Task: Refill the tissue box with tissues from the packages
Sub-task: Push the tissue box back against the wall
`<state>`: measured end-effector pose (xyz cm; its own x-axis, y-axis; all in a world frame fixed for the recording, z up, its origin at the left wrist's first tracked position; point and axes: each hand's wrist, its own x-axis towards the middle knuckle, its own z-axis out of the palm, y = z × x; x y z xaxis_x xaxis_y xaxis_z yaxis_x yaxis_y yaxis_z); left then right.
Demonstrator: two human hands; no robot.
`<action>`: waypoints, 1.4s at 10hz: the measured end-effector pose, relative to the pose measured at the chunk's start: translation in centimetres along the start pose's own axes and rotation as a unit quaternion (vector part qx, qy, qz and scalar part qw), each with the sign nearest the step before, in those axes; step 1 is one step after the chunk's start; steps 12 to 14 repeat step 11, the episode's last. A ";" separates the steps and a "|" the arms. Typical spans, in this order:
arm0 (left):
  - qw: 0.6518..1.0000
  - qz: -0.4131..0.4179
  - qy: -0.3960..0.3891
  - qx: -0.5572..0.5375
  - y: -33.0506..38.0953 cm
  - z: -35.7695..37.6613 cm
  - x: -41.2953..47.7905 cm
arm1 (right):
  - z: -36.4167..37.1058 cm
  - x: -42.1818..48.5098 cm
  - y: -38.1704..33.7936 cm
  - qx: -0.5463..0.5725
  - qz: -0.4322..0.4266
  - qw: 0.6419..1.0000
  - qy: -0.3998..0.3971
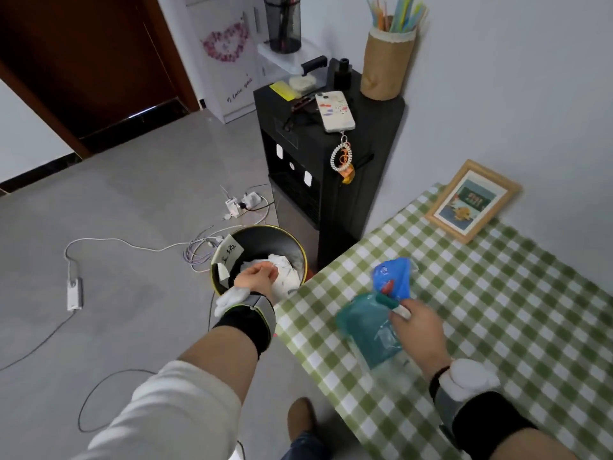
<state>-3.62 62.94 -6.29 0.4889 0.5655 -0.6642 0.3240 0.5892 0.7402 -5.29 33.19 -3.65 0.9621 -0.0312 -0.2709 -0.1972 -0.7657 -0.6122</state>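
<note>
My left hand [255, 275] hangs over the round black waste bin [292, 242] on the floor, fingers loose, nothing visible in it. White crumpled wrappers and paper [285, 270] lie inside the bin. My right hand [416, 322] pinches a blurred blue and teal plastic tissue package [374, 313] just above the table's left edge. The package looks limp and see-through in its lower part. No tissue box is in view.
A green checked tablecloth [497, 310] covers the table at the right, with a wooden picture frame [472, 200] at its far edge. A black cabinet [325, 167] stands behind the bin, carrying a phone [334, 111]. Cables and a power strip [235, 205] lie on the grey floor.
</note>
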 end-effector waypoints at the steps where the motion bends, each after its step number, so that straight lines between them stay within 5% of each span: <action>1: 0.997 -0.021 -0.057 0.050 1.2 -0.2 1.6 | 1.6 0.9 -3.3 0.016 -0.017 1.000 -0.014; 3: 0.995 -0.085 -0.052 0.028 1.8 -0.6 -1.4 | 4.1 2.7 -7.7 0.035 -0.013 0.999 0.002; 4: 0.964 -0.123 -0.202 0.119 1.1 -1.4 -3.6 | 5.4 3.4 -9.8 0.033 -0.012 0.999 -0.004; 5: 0.947 -0.046 -0.243 0.205 0.4 -2.3 -3.7 | 6.6 4.0 -11.3 0.045 -0.016 0.999 -0.018; 7: 0.933 0.044 0.042 0.354 2.7 -6.2 1.8 | 10.2 4.2 -15.7 0.089 -0.066 0.982 -0.151; 8: 0.920 0.046 0.070 0.384 3.9 -8.0 5.0 | 12.1 4.2 -17.6 0.040 -0.090 0.966 -0.239; 9: 0.945 0.034 0.057 0.320 4.9 -6.7 6.0 | 12.8 3.8 -17.5 0.049 -0.080 0.957 -0.275; 11: 0.913 0.120 0.072 0.382 4.5 -2.2 2.3 | 9.4 2.7 -13.2 0.080 -0.049 0.964 -0.248; 14: 0.913 0.120 0.072 0.382 4.5 -2.2 2.3 | 9.4 2.7 -13.2 0.080 -0.049 0.964 -0.248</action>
